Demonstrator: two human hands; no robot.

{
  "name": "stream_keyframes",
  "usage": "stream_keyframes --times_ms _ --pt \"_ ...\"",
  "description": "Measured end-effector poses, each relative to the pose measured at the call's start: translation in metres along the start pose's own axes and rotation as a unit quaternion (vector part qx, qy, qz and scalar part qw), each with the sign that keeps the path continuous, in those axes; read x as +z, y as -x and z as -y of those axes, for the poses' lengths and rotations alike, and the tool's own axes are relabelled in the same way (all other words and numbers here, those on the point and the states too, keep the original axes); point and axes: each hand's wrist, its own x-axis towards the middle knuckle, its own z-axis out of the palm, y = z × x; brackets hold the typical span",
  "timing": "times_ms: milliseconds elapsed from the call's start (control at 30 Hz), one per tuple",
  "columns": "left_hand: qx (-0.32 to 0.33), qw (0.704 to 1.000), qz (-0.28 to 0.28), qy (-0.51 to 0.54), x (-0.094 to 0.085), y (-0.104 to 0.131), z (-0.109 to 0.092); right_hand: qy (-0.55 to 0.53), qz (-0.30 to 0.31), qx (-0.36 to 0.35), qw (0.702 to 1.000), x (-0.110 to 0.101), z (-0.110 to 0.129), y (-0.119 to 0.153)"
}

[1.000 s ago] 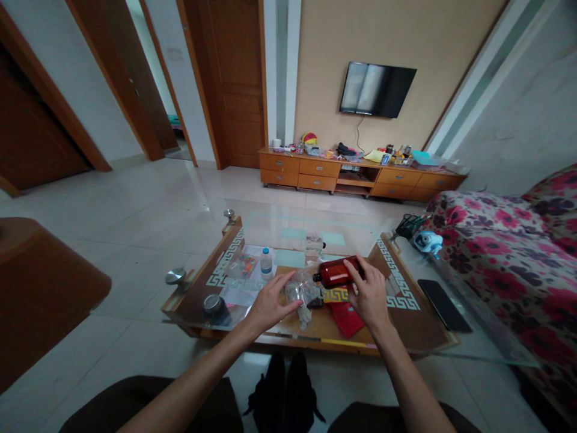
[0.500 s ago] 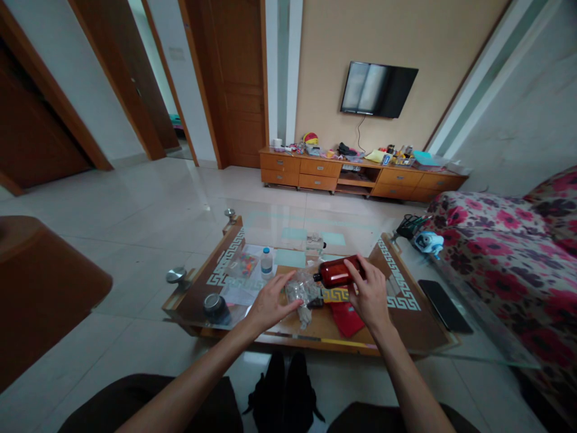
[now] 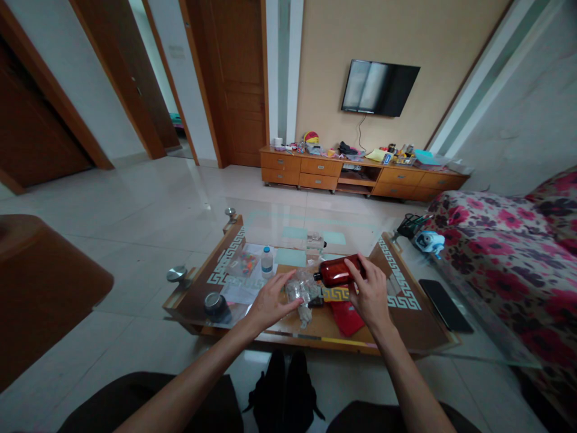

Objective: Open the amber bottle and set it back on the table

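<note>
My right hand [image 3: 370, 293] grips a reddish-brown bottle [image 3: 334, 272] from its base end. The bottle lies nearly level, its black neck pointing left. My left hand [image 3: 271, 300] has thumb and fingers around a clear, see-through plastic container [image 3: 301, 287], whose exact kind I cannot make out. The bottle's neck is close to the container's right side; whether they touch is unclear. Both are over the glass-topped coffee table [image 3: 265, 329]. Below my right hand shows a red packet [image 3: 346, 322], and crumpled pale material [image 3: 305, 317] shows beneath the container.
A small blue-capped bottle [image 3: 267, 261] stands beyond my left hand, with a dark-lidded jar [image 3: 215, 307] to the left. A clear bottle [image 3: 314, 242] lies farther back. On the right are a black phone [image 3: 444, 305], a blue-and-white toy [image 3: 429, 242] and a pen holder [image 3: 408, 225].
Both hands keep their holds and stay almost in place. The picture has shifted very slightly; nothing was let go.
</note>
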Motion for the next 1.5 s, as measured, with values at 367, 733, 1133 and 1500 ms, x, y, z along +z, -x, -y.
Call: stream_keyframes --times_ms 367,733,1133,1500 --pt "-0.004 1.000 0.003 -0.007 0.0000 -0.0003 -0.0003 0.011 -0.021 -0.021 0.999 0.0000 -0.0008 -0.0011" --pt "-0.001 1.000 -0.004 -0.004 0.0028 0.0007 0.0067 0.013 -0.031 -0.025 0.999 -0.0010 0.0014 -0.0026" --pt "0.001 1.000 -0.006 -0.001 -0.0002 0.0001 0.0031 0.021 -0.029 -0.029 0.999 -0.0014 0.0019 -0.0026" --pt "0.003 1.000 -0.003 -0.011 -0.0013 0.0005 0.0027 0.016 -0.027 -0.033 0.999 -0.0033 0.0019 -0.0030"
